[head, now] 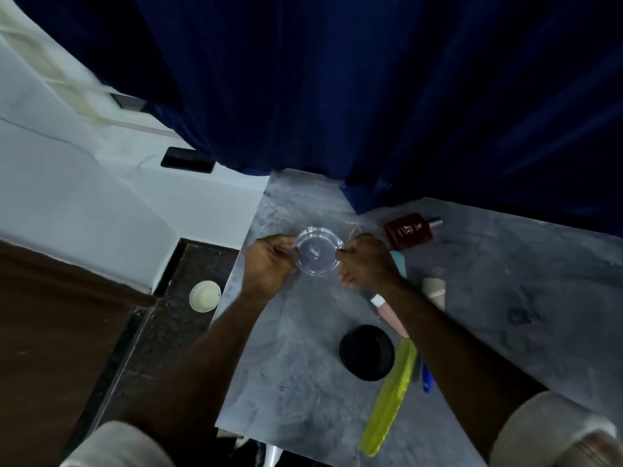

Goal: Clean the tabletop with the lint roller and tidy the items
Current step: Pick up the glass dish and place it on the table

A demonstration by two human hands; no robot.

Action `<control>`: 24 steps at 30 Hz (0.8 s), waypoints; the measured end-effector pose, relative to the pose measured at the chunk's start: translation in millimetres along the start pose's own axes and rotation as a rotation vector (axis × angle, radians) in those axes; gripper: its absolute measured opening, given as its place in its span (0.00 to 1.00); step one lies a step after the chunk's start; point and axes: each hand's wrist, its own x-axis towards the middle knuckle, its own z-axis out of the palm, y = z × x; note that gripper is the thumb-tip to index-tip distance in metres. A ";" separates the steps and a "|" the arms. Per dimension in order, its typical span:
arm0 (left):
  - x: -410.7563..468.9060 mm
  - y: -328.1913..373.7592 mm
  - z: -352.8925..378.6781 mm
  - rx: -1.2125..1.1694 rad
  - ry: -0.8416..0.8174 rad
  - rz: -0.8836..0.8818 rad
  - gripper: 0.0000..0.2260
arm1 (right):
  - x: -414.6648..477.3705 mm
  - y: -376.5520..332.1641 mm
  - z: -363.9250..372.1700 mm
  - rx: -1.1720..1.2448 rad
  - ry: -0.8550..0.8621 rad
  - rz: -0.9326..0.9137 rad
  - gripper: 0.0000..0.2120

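Here left hand (269,264) and right hand (369,261) grip opposite edges of clear dish (317,255).

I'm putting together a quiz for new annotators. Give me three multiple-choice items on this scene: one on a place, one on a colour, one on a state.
1. Where does the dark red bottle lie?
A. on the floor
B. on the tabletop, right of the clear dish
C. on a shelf

2. What colour is the long flat item by the table's near edge?
A. yellow-green
B. orange
C. white

3. How is the clear dish held?
A. by no hand
B. by one hand only
C. by both hands, at its rim

Answers:
1 B: the bottle lies on the grey surface just right of the dish.
2 A: its whole length is yellow-green.
3 C: the left hand and right hand grip opposite sides of the rim.
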 end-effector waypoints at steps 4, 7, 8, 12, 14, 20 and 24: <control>11.7 -31.9 -2.3 0.014 -0.076 -0.026 0.11 | 8.1 10.7 18.6 -0.063 -0.060 0.048 0.15; 21.7 -51.8 0.6 0.048 -0.120 -0.016 0.13 | 13.3 18.3 27.0 -0.103 -0.096 0.085 0.14; 25.0 -57.1 1.1 0.063 -0.128 -0.009 0.13 | 14.9 19.5 28.8 -0.113 -0.109 0.096 0.14; 36.1 -68.6 -0.6 0.159 -0.125 -0.008 0.16 | 23.2 20.5 33.3 -0.136 -0.098 0.102 0.14; 38.6 -67.7 -1.5 0.193 -0.123 0.002 0.19 | 27.0 20.3 34.6 -0.154 -0.090 0.107 0.13; 48.8 -73.2 -1.1 0.235 -0.090 0.012 0.13 | 39.1 22.2 42.1 -0.188 -0.096 0.119 0.15; 49.9 -75.9 -1.0 0.305 -0.077 0.018 0.09 | 44.5 22.6 47.1 -0.216 -0.151 0.134 0.08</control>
